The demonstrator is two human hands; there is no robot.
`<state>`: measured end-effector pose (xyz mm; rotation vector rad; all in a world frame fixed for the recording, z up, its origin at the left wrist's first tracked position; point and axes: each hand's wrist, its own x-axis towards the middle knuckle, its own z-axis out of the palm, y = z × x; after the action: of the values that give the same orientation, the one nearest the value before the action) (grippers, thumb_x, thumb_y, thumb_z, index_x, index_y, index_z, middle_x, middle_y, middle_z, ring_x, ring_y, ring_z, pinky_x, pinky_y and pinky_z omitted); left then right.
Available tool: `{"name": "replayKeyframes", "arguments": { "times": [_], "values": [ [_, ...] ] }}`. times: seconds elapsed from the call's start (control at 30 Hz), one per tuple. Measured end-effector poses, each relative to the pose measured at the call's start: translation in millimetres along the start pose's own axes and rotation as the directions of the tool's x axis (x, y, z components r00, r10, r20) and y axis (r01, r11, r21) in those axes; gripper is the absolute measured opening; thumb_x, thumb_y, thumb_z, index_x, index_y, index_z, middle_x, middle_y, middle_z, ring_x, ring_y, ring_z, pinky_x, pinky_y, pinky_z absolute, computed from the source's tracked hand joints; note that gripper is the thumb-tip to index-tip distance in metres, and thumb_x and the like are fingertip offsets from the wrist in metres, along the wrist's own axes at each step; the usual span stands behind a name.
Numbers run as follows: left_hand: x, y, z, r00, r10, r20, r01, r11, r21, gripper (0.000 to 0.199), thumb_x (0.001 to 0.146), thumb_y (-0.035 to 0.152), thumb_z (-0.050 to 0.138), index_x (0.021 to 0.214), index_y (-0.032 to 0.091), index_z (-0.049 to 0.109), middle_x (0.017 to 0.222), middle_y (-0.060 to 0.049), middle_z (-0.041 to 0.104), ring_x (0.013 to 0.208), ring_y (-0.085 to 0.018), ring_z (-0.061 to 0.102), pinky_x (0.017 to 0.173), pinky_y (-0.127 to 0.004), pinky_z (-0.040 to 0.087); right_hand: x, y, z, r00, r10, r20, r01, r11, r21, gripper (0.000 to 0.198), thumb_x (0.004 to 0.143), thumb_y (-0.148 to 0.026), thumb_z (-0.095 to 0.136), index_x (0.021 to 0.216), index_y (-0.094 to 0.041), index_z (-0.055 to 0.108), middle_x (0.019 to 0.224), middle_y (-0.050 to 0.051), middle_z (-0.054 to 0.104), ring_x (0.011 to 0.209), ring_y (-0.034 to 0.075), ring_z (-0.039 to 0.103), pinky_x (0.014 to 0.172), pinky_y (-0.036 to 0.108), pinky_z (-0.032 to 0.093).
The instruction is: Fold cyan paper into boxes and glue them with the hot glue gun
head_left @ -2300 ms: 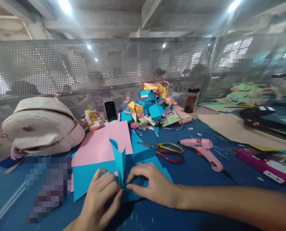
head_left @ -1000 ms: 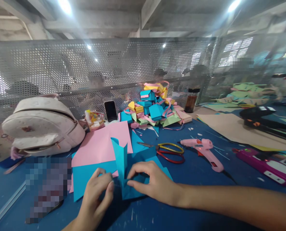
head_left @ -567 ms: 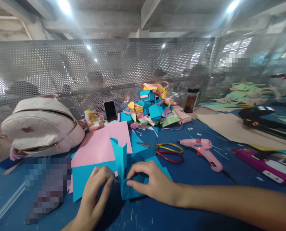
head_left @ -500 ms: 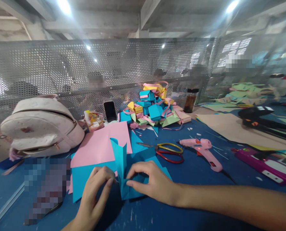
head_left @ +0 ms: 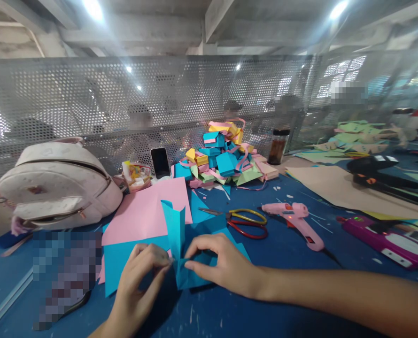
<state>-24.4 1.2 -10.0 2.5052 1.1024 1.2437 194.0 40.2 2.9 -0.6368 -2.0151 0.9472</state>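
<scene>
A folded blue paper box (head_left: 195,280) stands half formed in front of me, its tall left flap (head_left: 175,220) upright and creased. My right hand (head_left: 223,265) is closed at the box's inner left side, thumb and forefinger pinching a blue paper fold. Outside the same wall, my left hand (head_left: 143,272) is closed, thumb and forefinger tips together against the paper. What those left fingertips hold is too small to make out; a pink bit (head_left: 170,253) shows beside them. Flat blue sheets (head_left: 119,267) and a pink sheet (head_left: 147,206) lie under and behind the box.
Scissors (head_left: 247,223) and a pink glue gun (head_left: 293,213) lie behind and to the right. A pile of folded paper boxes (head_left: 226,162) rises at the back. A white backpack (head_left: 61,183) stands left; a purple device (head_left: 385,239) and a black stapler (head_left: 371,171) lie right.
My left fingertips have moved slightly right and up, closer against the box's outer wall. My right hand keeps its pinch almost unmoved.
</scene>
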Motion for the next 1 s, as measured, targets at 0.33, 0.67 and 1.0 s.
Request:
{"name": "replayKeyframes", "arguments": {
  "times": [0.33,0.67,1.0],
  "values": [
    [-2.3,5.6,-0.9,0.997,-0.082,0.013,0.082,0.996,-0.019,0.021,0.093,0.007,0.045,0.078,0.021,0.042,0.072,0.001,0.047,0.070,-0.015,0.045,0.065,-0.030,0.038,0.5,-0.3,0.0,1.000,-0.006,-0.010,0.006,1.000,-0.004,0.003,0.084,-0.018,0.068,0.085,-0.017,0.071,0.083,-0.001,0.073,0.077,0.011,0.066,0.071,0.018,0.047],
    [-2.8,0.2,-0.7,1.000,0.012,0.017,-0.013,1.000,0.024,0.025,0.092,0.004,0.040,0.074,0.022,0.039,0.064,0.003,0.042,0.062,-0.014,0.041,0.060,-0.027,0.037,1.2,-1.8,-1.5,1.000,-0.002,-0.011,0.002,1.000,-0.012,0.003,0.084,-0.019,0.068,0.085,-0.018,0.071,0.083,-0.001,0.073,0.076,0.012,0.066,0.071,0.019,0.047],
    [-0.6,0.5,-3.2,0.999,0.032,0.019,-0.032,0.999,-0.022,0.024,0.091,0.004,0.052,0.101,0.023,0.061,0.087,-0.002,0.065,0.083,-0.018,0.059,0.072,-0.032,0.046,1.0,-1.8,-2.6,1.000,0.010,0.002,-0.010,1.000,-0.001,0.006,0.085,-0.020,0.066,0.087,-0.020,0.071,0.085,0.000,0.073,0.077,0.014,0.066,0.072,0.023,0.049]
  ]
}}
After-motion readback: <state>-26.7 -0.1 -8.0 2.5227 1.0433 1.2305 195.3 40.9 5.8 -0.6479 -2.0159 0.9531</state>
